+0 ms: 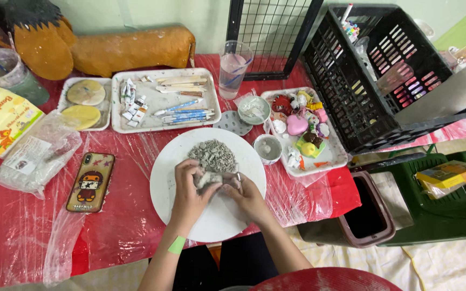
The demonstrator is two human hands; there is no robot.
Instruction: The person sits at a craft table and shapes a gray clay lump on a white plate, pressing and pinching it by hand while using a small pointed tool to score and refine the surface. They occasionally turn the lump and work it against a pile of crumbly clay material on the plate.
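Observation:
Both of my hands meet over a round white board on the red table. My left hand and my right hand together squeeze a lump of grey clay between the fingers. Just beyond the lump lies a heap of small grey clay crumbs on the same board. A green band sits on my left wrist.
A phone lies left of the board, near a plastic bag. Behind are a tray of sculpting tools, a water cup, two small bowls, a tray of coloured clay figures and a black crate. A bin stands at the right.

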